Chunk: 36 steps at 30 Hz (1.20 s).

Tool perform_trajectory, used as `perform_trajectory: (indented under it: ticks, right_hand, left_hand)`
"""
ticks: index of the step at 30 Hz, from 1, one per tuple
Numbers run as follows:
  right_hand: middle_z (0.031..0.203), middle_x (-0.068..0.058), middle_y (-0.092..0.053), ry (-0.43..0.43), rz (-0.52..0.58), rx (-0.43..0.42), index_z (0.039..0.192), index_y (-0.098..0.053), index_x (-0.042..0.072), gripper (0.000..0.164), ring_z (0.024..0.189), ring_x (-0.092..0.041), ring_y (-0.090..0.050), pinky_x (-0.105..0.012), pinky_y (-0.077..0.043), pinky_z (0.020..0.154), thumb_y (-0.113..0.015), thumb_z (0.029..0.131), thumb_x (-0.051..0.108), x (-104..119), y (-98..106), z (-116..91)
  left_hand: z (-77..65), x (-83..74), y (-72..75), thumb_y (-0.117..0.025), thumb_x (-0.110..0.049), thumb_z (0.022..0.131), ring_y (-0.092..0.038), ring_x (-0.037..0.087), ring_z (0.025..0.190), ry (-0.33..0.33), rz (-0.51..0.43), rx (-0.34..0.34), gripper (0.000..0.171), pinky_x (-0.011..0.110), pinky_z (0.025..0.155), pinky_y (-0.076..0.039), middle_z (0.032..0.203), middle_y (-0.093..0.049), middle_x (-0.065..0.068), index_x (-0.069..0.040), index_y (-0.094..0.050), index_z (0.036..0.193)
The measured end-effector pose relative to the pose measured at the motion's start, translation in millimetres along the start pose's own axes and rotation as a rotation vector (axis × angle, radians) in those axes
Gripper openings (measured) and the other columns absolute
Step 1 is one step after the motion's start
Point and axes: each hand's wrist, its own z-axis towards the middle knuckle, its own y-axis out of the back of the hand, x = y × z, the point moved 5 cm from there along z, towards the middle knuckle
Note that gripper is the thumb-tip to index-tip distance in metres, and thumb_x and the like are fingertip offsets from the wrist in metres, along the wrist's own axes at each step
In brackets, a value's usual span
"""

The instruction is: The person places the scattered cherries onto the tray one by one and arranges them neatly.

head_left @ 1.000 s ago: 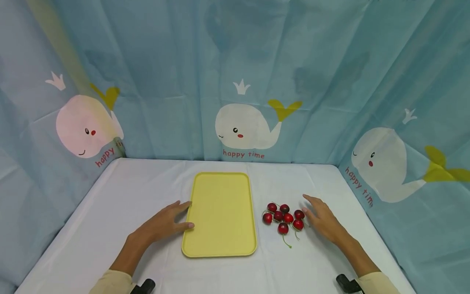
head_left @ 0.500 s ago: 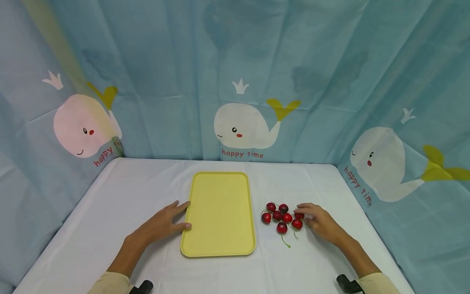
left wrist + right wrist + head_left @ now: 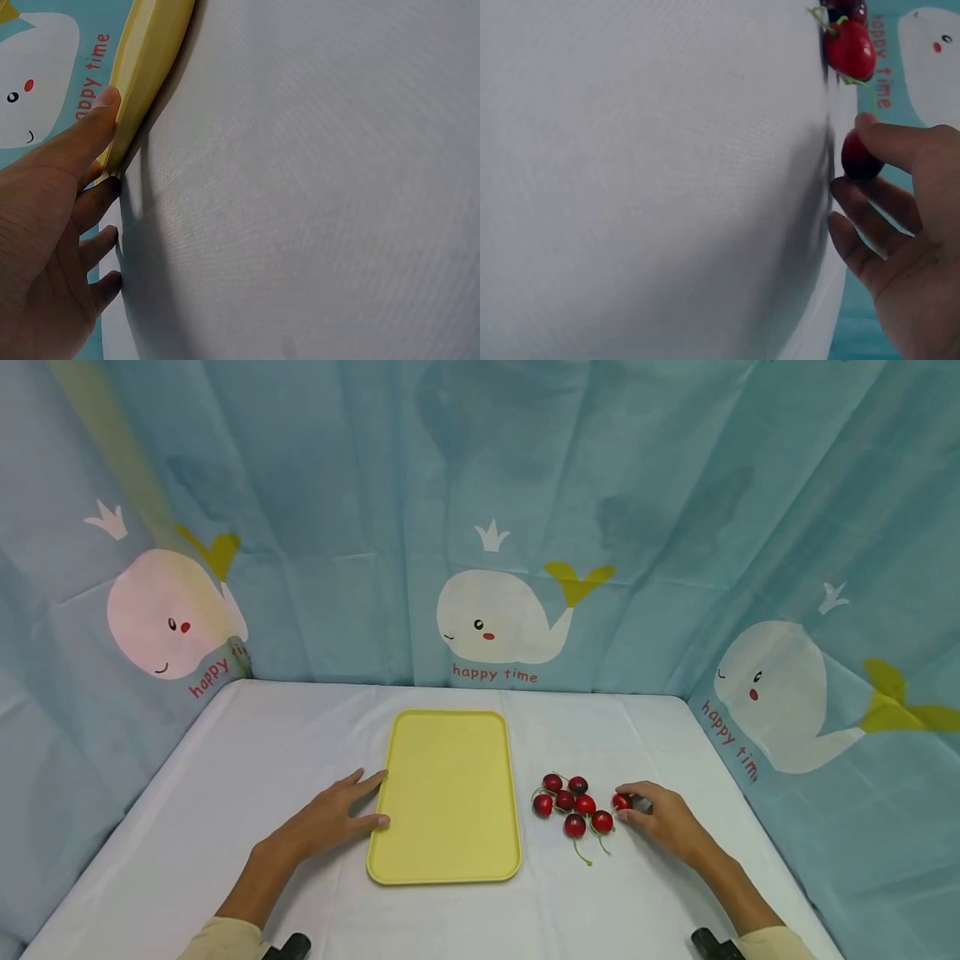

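Note:
A dark red cherry (image 3: 861,156) is pinched between the thumb and fingers of my right hand (image 3: 667,817), just right of the other cherries. Several red cherries (image 3: 574,825) with green stems lie in a loose cluster on the white cloth. To their left lies a flat yellow tray (image 3: 450,802) with a low raised rim. My left hand (image 3: 330,817) rests at the tray's left edge, thumb and forefinger spread and touching the rim. In the left wrist view, the thumb (image 3: 105,112) lies against the tray's side and the other fingers are loosely bent below it.
A white cloth (image 3: 300,735) covers the table. Blue curtains (image 3: 330,527) printed with whales hang behind the table and on both sides. Between the tray and the cherries runs a narrow strip of cloth.
My right hand has come down onto the rightmost cherry, pinched it and drawn it slightly right, away from the cluster. The left hand has stayed at the tray's edge.

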Motion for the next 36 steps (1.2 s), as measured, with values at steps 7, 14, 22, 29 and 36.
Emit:
perform_trajectory:
  ticks: [7,14,22,29,36]
  right_hand:
    - [0.118,0.002,-0.075,-0.026,0.073,-0.079,0.125,-0.077,0.016,0.032,0.099,-0.018,-0.071,-0.024,-0.062,0.082,-0.083,0.094,0.021,-0.9,7.2,-4.5]
    - [0.120,0.002,-0.075,0.041,0.133,-0.103,0.129,-0.076,0.013,0.035,0.101,-0.016,-0.072,-0.024,-0.062,0.082,-0.082,0.095,0.020,9.2,8.1,-4.2]
    - [0.116,0.003,-0.075,0.104,0.162,-0.100,0.129,-0.076,0.010,0.036,0.097,-0.006,-0.070,-0.023,-0.063,0.079,-0.083,0.094,0.015,33.8,8.0,-0.5]
    - [0.115,0.004,-0.074,0.098,0.180,-0.072,0.129,-0.075,0.010,0.037,0.095,-0.008,-0.071,-0.023,-0.063,0.079,-0.083,0.094,0.019,54.7,5.3,3.4]
    - [0.112,0.002,-0.074,0.099,0.251,-0.036,0.129,-0.075,0.012,0.037,0.089,-0.008,-0.071,-0.023,-0.063,0.073,-0.083,0.095,0.025,72.9,-4.9,8.0]
  left_hand:
    - [-0.6,1.1,0.4,-0.072,-0.062,0.094,-0.031,0.061,0.151,0.007,0.002,-0.002,0.088,0.078,0.113,-0.036,0.166,-0.030,0.035,-0.016,-0.044,0.164]
    - [-0.8,1.4,1.3,-0.073,-0.061,0.095,-0.030,0.062,0.150,-0.002,-0.003,-0.010,0.088,0.079,0.113,-0.035,0.166,-0.030,0.036,-0.015,-0.044,0.164]
    - [-0.4,0.5,1.6,-0.073,-0.060,0.095,-0.030,0.061,0.151,-0.008,-0.014,-0.011,0.088,0.078,0.114,-0.035,0.167,-0.030,0.035,-0.015,-0.043,0.164]
    - [-1.7,-0.5,2.5,-0.073,-0.059,0.095,-0.026,0.064,0.151,-0.010,-0.033,-0.013,0.087,0.080,0.115,-0.032,0.167,-0.029,0.035,-0.016,-0.043,0.164]
    - [-0.8,2.5,-0.1,-0.071,-0.061,0.096,-0.020,0.068,0.150,0.006,-0.035,-0.006,0.087,0.081,0.115,-0.029,0.169,-0.027,0.033,-0.018,-0.041,0.165]
